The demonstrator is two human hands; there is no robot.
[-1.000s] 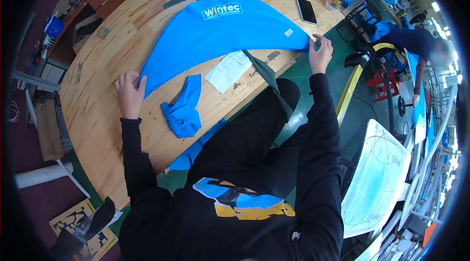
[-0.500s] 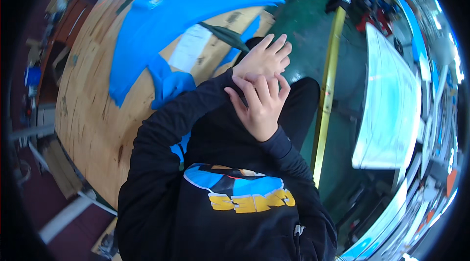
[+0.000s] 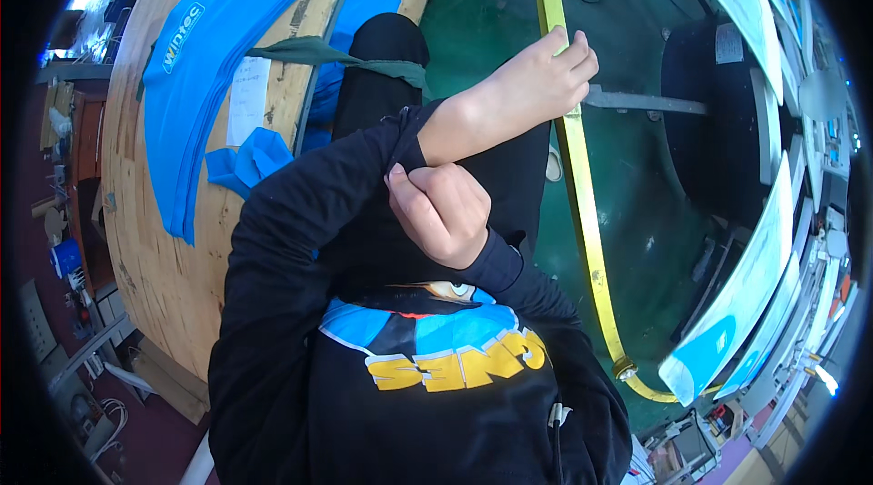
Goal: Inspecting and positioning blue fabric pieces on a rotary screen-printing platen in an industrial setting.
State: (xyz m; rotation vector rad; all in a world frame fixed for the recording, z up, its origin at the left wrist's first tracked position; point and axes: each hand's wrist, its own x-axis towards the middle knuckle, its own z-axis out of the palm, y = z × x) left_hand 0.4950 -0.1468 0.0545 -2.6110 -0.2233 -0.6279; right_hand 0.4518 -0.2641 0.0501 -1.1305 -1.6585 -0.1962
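My left hand [image 3: 532, 85] is stretched out to the right with its fingers loosely bent and partly spread, holding nothing. It overlaps a yellow metal bar [image 3: 582, 185] from this view; I see no grip on the bar. Below the left wrist my right hand [image 3: 444, 215] is closed, its fingertips pinching the black left sleeve [image 3: 400, 141] near the cuff. The left wrist and part of the forearm are bare.
On the wooden table [image 3: 173, 303] to my left lie folded blue fabric [image 3: 186, 112], a white paper sheet [image 3: 247, 101] and a smaller blue piece [image 3: 250, 160]. A dark green strap [image 3: 314, 51] reaches my knee. White curved panels [image 3: 727, 312] stand right.
My right hand has gone from the left wrist down to the sleeve, which now sits further back. The left hand has stretched right. The view has shifted.
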